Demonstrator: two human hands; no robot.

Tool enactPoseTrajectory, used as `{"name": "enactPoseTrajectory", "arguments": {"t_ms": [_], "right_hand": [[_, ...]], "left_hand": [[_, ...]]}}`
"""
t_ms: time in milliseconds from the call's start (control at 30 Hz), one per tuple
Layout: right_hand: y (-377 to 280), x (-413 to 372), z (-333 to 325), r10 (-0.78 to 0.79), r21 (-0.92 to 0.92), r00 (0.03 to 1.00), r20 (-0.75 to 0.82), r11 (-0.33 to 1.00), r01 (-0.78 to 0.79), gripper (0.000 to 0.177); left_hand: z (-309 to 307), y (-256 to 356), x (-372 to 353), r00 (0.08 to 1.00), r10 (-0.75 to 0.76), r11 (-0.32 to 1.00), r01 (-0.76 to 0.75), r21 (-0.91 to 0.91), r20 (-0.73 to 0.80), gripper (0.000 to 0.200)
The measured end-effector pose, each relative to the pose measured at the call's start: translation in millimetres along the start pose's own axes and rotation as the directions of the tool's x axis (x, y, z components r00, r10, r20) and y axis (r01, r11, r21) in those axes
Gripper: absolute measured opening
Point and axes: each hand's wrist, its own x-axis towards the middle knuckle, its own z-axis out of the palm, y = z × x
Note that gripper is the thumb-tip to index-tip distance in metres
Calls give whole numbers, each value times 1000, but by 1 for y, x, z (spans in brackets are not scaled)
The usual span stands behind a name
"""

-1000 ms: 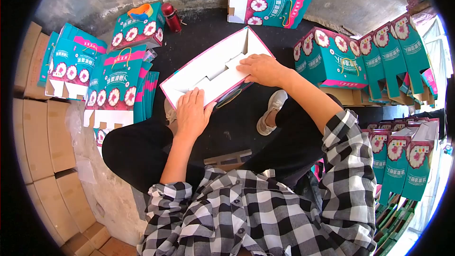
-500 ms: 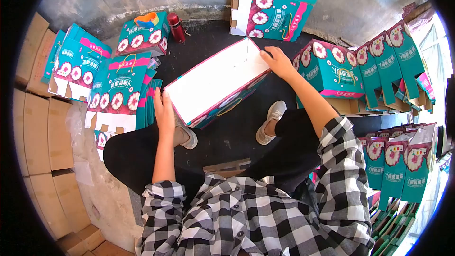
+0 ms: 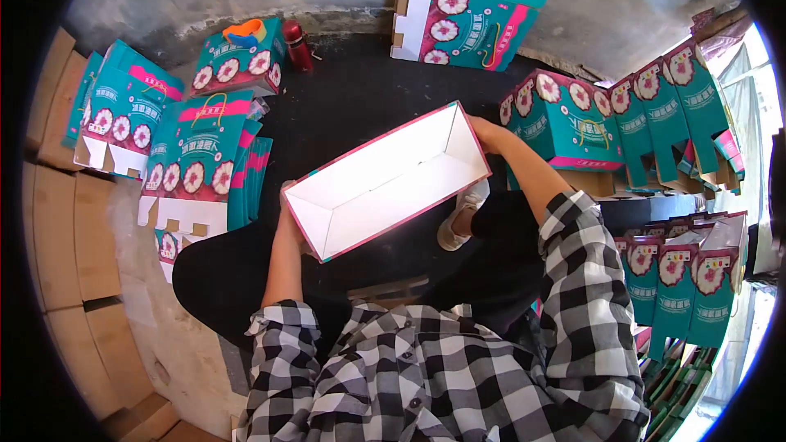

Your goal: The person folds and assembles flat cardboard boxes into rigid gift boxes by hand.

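One box (image 3: 390, 178), mid-frame, now turns its open top to the wearer.
Left hand (image 3: 288, 214) and right hand (image 3: 486, 135) clasp opposite ends; its inner floor (image 3: 360, 201), notched earlier, looks closed flat.

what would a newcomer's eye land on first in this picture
Probably the open box in the middle, its bright white inside facing the camera, held at its ends by the left hand and right hand. Next, toward the back wall, a red flask beside a teal carton topped with an orange and blue ring.
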Motion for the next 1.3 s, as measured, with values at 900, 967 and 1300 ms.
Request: {"name": "enactPoseTrajectory", "arguments": {"t_ms": [900,967,1300], "right_hand": [[-6,-36,-38,130,-8,990,61,991,-130,61],[-7,-31,-34,85,-339,996,3,937,-79,60],[-18,-25,9,-36,-770,998,-52,637,-18,82]], "left_hand": [[-30,-28,18,920,378,858,-392,332,107,50],[-11,-31,7,918,357,783,-395,480,174,56],[12,-28,-11,792,401,103,-538,837,460,66]]}}
